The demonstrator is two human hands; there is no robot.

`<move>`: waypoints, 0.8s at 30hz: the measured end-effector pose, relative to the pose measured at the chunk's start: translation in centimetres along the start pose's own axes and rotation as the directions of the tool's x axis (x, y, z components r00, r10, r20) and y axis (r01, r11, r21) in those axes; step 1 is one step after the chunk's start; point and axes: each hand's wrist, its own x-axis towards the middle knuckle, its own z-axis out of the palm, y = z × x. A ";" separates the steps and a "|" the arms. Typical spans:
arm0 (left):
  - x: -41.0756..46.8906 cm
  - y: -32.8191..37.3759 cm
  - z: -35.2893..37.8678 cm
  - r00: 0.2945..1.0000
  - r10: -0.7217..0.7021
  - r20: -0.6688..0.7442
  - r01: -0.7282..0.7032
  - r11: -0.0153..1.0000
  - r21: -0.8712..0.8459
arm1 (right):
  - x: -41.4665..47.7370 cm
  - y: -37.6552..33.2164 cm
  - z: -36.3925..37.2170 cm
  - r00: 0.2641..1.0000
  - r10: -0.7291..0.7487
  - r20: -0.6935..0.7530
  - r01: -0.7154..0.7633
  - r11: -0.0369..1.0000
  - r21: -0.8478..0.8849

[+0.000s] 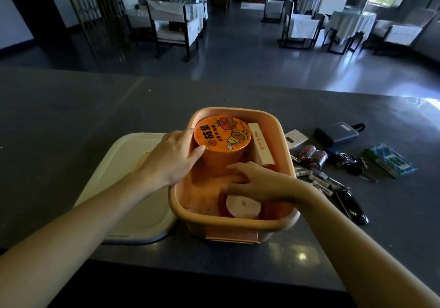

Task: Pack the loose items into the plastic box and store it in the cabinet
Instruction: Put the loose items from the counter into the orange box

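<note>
Inside the plastic box (238,224), left hand (169,157) is gripping the instant-noodle cup (222,137), right hand (259,181) is hovering loosely spread, holding nothing; crowding could tip the cup.

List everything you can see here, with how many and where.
counter: one, dark grey, foreground
plastic box: one, peach, open on the counter
lid: one, off-white, flat left of the box
noodle cup: one, orange, upright at the box's far end
slim carton: one, pale pink, along the box's right wall
white roll: one, at the box's near end
grey case: one, right of the box
green packet: one, counter's far right
small loose items: several, dark and white, between box and packet
dining chairs: several, white-covered, in the room behind
left hand: one, bare, grips the noodle cup
right hand: one, bare, fingers spread over the white roll
</note>
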 end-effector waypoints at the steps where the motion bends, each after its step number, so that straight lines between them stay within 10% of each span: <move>1: 0.0 0.0 0.0 1.000 0.000 0.001 0.000 1.000 0.004 | 0.1 -0.2 0.0 1.000 0.008 -0.015 -0.007 0.999 0.048; 9: -0.2 0.5 0.1 0.999 -0.039 0.030 0.039 0.999 0.017 | -0.1 -0.5 0.0 0.999 0.050 -0.003 -0.050 0.990 0.133; 24: 2.8 7.0 1.9 0.977 0.206 0.060 -0.208 0.978 0.028 | -6.4 8.0 -5.9 0.759 0.168 -0.629 -0.032 0.975 0.222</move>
